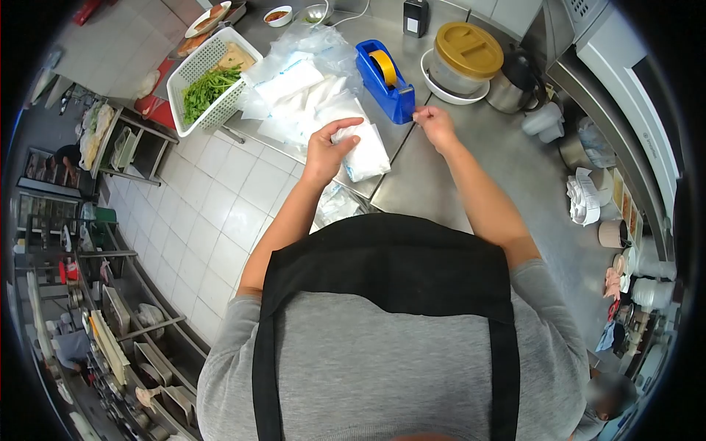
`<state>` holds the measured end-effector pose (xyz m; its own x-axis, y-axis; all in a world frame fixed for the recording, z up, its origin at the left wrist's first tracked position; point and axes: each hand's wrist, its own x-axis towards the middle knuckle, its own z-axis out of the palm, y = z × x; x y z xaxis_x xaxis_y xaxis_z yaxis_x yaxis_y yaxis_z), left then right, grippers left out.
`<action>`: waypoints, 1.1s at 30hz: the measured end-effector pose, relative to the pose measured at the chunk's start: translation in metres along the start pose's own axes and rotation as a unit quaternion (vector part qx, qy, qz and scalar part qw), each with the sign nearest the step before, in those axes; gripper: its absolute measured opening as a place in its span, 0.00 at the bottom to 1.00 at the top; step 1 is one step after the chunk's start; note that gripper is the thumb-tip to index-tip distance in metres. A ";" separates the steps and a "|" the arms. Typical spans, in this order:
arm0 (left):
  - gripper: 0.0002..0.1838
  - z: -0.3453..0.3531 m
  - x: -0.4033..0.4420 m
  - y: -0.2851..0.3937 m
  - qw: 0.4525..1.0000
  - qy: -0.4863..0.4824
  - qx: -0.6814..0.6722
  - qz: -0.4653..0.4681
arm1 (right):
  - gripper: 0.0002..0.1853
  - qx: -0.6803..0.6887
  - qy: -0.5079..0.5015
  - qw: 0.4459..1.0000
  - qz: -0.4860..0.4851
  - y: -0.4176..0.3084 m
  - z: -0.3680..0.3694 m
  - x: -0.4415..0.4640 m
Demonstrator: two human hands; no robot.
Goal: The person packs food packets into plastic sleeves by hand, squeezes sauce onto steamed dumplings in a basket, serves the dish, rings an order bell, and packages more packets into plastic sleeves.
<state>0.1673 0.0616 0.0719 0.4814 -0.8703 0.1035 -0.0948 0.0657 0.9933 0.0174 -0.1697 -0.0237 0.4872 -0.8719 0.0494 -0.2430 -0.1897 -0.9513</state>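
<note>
My left hand (332,149) is over the near end of a white plastic-wrapped packet (369,156), thumb and fingers apart; whether it touches the plastic I cannot tell. At the near end of a blue tape dispenser (386,82), my right hand (435,128) has its thumb and index fingertip pinched together. What is between them is too small to make out. A roll of yellow tape (383,67) sits in the dispenser. More clear and white plastic bags (294,81) lie in a loose pile beyond the packet.
A white basket (176,103) of green leafy vegetables (209,95) stands at the left. Right of the dispenser are a gold-lidded tub (469,51) in a white bowl and a metal jug (512,82). A small black box (415,18) stands behind. Another person (610,397) is at lower right.
</note>
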 end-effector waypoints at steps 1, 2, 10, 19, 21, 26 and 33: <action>0.16 0.000 -0.002 0.001 1.000 0.002 0.005 -0.005 | 0.08 0.017 -0.025 1.000 0.008 0.006 -0.006 -0.004; 0.16 0.001 0.000 0.003 1.000 0.004 0.009 -0.005 | 0.09 0.033 -0.048 0.998 0.012 0.010 -0.014 -0.007; 0.16 0.021 -0.002 0.005 0.997 -0.007 0.050 0.052 | 0.10 -0.072 -0.254 0.933 -0.245 -0.138 -0.074 -0.092; 0.16 0.065 -0.011 0.034 0.990 -0.054 0.082 0.097 | 0.18 -0.302 -0.158 0.885 -0.317 -0.148 -0.073 -0.103; 0.15 0.070 -0.013 0.039 0.989 -0.068 0.080 0.104 | 0.20 -0.339 -0.148 0.884 -0.285 -0.141 -0.072 -0.099; 0.16 0.074 -0.017 0.040 0.988 -0.088 0.081 0.094 | 0.23 -0.351 -0.154 0.905 -0.182 -0.146 -0.086 -0.095; 0.17 0.082 -0.016 0.036 0.993 -0.009 0.092 0.078 | 0.14 -0.227 0.042 0.953 -0.196 -0.141 -0.109 -0.110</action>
<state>0.0846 0.0374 0.1022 0.4325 -0.8657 0.2518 -0.3252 0.1107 0.9391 -0.0936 -0.0958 0.1380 0.5518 -0.7228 0.4161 -0.4035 -0.6680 -0.6253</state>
